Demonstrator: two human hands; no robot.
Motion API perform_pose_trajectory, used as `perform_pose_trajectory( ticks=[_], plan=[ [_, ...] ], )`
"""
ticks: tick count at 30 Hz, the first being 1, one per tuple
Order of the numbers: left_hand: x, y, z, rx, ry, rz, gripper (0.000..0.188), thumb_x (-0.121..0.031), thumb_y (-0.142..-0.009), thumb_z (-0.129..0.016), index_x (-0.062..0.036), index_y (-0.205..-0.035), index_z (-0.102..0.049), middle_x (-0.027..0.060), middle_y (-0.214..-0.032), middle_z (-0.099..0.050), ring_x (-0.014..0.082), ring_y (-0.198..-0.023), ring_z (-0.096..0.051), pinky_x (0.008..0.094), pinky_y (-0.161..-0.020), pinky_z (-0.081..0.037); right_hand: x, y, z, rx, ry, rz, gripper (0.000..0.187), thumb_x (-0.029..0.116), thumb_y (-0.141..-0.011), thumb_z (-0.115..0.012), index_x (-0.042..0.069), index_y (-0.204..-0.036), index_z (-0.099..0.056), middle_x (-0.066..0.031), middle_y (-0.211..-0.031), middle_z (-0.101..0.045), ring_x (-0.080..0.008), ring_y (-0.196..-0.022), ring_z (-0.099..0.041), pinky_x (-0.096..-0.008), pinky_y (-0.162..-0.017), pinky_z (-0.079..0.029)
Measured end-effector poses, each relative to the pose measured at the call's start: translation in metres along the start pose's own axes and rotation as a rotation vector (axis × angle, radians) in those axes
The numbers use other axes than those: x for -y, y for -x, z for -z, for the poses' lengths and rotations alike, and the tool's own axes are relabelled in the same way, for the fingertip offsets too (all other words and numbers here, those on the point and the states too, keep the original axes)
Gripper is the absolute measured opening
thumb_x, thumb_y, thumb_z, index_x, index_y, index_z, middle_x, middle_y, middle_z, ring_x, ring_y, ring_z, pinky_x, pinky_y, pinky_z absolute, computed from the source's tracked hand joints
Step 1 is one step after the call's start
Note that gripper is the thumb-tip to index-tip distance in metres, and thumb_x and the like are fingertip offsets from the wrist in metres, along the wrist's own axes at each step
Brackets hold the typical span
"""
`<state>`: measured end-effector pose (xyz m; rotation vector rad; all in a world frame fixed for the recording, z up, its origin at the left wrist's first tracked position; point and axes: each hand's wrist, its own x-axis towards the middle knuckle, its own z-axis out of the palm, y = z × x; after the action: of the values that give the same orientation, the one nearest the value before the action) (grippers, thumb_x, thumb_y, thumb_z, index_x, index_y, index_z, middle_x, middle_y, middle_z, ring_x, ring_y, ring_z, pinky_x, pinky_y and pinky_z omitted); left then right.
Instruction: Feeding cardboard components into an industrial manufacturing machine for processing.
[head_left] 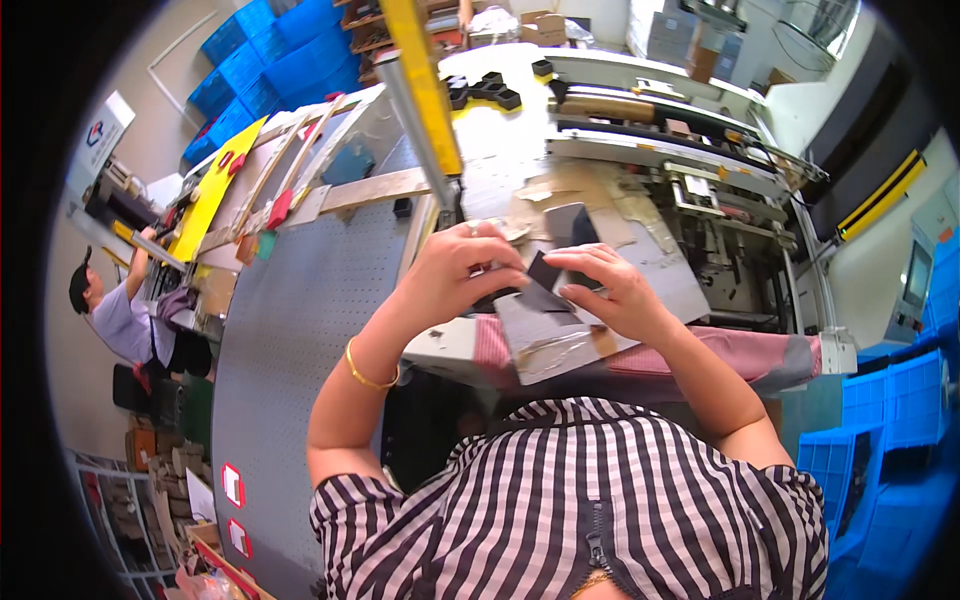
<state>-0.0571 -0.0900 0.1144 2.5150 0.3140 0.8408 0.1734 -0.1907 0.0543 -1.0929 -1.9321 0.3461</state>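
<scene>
Between my hands is a small dark grey flat piece (543,287), perhaps card, with angled sides like a partly folded one. My left hand (462,268) has bent fingers and thumb closed at its left edge; something dark shows under those fingers. From the right, my right hand (612,290) pinches it, forefinger at the upper corner and thumb lower down. Just beyond lies a dark flat piece (570,225) with a pale upper part. Under the hands is a light grey board (535,350) with clear tape and a brown patch on it.
Several black small boxes (485,92) stand on the far white surface. A yellow upright post (425,85) rises beyond my left hand. Machine rollers (650,112) lie at the far right. A perforated grey table (290,350) stretches left, where another person (125,310) works.
</scene>
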Motion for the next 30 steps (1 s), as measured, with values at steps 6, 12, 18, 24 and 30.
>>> perform_pose_trajectory(
  ticks=[6,12,18,24,30],
  plan=[
    [-0.017,-0.102,-0.069,0.212,0.298,-0.070,0.012,-0.013,-0.076,-0.078,-0.0068,-0.086,-0.072,0.0044,-0.086,-0.066,0.0175,-0.075,-0.061,0.0293,-0.066,-0.049,-0.035,0.059,0.082,-0.076,-0.153,-0.235,0.039,0.019,-0.088,-0.067,0.006,-0.124,-0.061,-0.0120,-0.112,-0.066,-0.0265,-0.106,-0.059,-0.0362,-0.094,-0.045],
    [0.021,-0.167,-0.114,0.387,0.204,0.051,0.026,-0.019,-0.072,-0.083,-0.0110,-0.094,-0.071,0.0041,-0.102,-0.063,0.0194,-0.093,-0.057,0.0311,-0.075,-0.047,-0.080,0.065,0.132,-0.233,-0.099,-0.327,0.050,0.021,-0.083,-0.072,0.005,-0.128,-0.056,-0.0090,-0.110,-0.066,-0.0237,-0.108,-0.056,-0.0354,-0.096,-0.043],
    [0.085,-0.250,-0.172,0.177,0.187,0.068,0.041,-0.018,-0.072,-0.083,-0.0087,-0.108,-0.065,0.0071,-0.111,-0.065,0.0192,-0.101,-0.059,0.0321,-0.085,-0.047,-0.182,0.021,0.202,-0.296,-0.003,-0.304,0.057,0.024,-0.082,-0.075,0.007,-0.132,-0.052,-0.0105,-0.108,-0.067,-0.0202,-0.103,-0.060,-0.0328,-0.089,-0.048],
    [0.186,-0.390,-0.198,-0.041,0.617,0.209,0.062,-0.014,-0.076,-0.081,-0.0072,-0.130,-0.051,0.0073,-0.096,-0.067,0.0112,-0.082,-0.060,0.0236,-0.069,-0.051,-0.328,-0.059,0.284,-0.322,-0.318,-0.440,0.061,0.021,-0.087,-0.072,-0.003,-0.135,-0.044,-0.0122,-0.105,-0.068,-0.0141,-0.095,-0.063,-0.0270,-0.084,-0.050],
    [0.184,-0.458,-0.178,-0.091,0.106,-0.018,0.075,-0.028,-0.071,-0.084,-0.0125,-0.134,-0.048,0.0072,-0.099,-0.070,0.0213,-0.096,-0.062,0.0349,-0.091,-0.048,-0.330,-0.108,0.334,-0.278,-0.001,-0.268,0.061,0.019,-0.086,-0.073,0.008,-0.139,-0.044,-0.0118,-0.109,-0.068,-0.0138,-0.097,-0.063,-0.0275,-0.089,-0.048]
  ],
)
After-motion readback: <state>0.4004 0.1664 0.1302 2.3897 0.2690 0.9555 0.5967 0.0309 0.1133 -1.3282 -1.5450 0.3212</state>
